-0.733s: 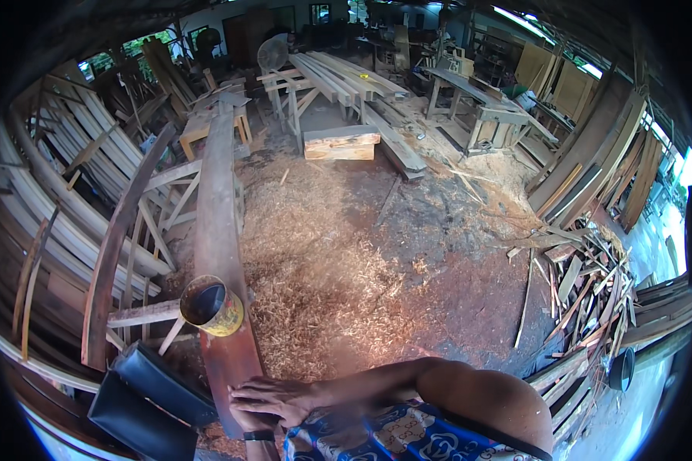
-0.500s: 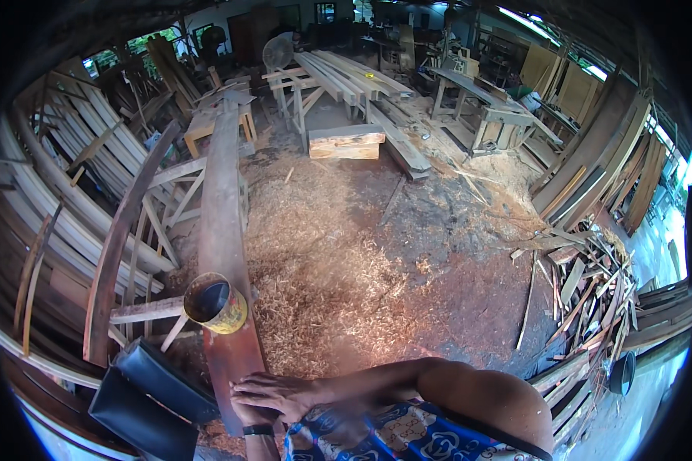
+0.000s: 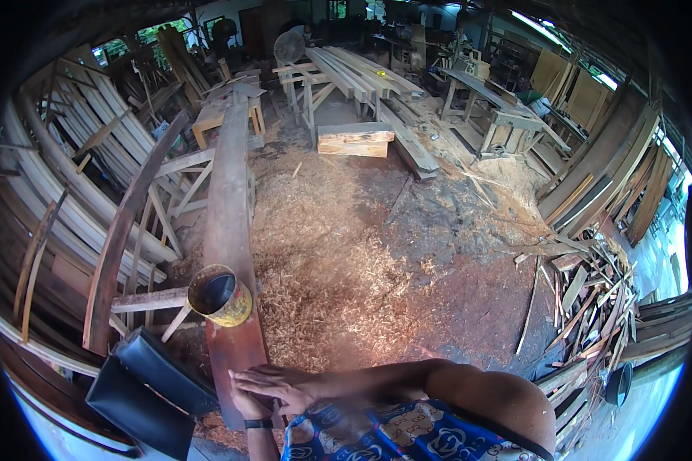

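My right hand (image 3: 284, 386) reaches across from the right and lies over my left hand (image 3: 246, 402), its fingers stretched out along it. A dark band circles my left wrist, and the right hand covers most of the left hand's fingers. Both hands are at the near end of a long wooden plank (image 3: 227, 207), reddish brown close to me and greyer farther off. No tool shows in either hand. On the plank, ahead of the hands, stands a yellow, stained bucket (image 3: 233, 309) with a dark inside.
Black padded panels (image 3: 142, 411) lie left of the plank. Long boards (image 3: 92, 146) lean along the left side. Wood shavings (image 3: 331, 284) cover the floor. Scrap wood (image 3: 584, 307) is heaped at the right. Beams (image 3: 354, 73) rest on trestles farther off, near a workbench (image 3: 500, 115).
My right hand's fingers, spread over the left hand before, now lie closer together and slightly lower. The whole view has shifted a little; the bucket stays on the plank.
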Demonstrator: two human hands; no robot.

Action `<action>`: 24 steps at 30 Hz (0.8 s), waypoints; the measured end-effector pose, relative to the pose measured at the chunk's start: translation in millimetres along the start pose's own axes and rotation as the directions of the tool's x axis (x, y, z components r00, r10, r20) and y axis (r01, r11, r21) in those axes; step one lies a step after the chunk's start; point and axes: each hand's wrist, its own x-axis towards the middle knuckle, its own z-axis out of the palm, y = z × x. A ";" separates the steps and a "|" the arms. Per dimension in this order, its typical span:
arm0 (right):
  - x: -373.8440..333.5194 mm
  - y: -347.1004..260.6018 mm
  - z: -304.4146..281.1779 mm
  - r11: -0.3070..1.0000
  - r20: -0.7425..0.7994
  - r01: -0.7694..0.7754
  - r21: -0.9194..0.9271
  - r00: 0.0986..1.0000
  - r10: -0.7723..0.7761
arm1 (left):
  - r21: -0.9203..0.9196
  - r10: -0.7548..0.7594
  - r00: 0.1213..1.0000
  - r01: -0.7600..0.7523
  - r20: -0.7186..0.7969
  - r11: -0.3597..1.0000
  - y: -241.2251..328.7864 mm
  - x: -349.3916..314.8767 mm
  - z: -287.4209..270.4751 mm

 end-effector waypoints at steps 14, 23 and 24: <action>-7.6 22.3 9.1 0.922 -0.114 -0.343 0.181 0.923 0.367 | 0.652 0.306 0.950 -0.189 -0.069 0.734 15.2 -9.0 9.4; -3.4 20.7 9.5 0.910 -0.113 -0.356 0.213 0.916 0.384 | 0.632 0.298 0.952 -0.192 -0.065 0.751 19.7 6.6 10.0; -1.9 16.2 6.1 0.921 -0.156 -0.359 0.153 0.911 0.381 | 0.616 0.328 0.943 -0.227 -0.054 0.754 21.4 8.1 16.0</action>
